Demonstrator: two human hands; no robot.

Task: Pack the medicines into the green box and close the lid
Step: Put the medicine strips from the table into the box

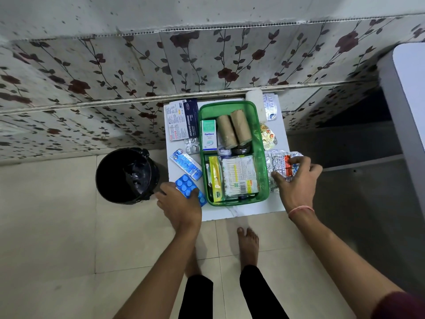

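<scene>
The green box stands open on a small white table, holding two brown rolls, an Optibex carton, a yellow tube pack and a cotton-bud pack. My left hand grips a blue blister strip left of the box. My right hand closes on a pile of silver blister strips to the right of the box. A second blue strip, a silver strip and a dressings pack lie at the left. No lid is visible.
A black bin stands on the floor left of the table. A white roll, a silver-blue strip and a gold strip lie at the table's right side. A flowered wall is behind; a white surface is at the far right.
</scene>
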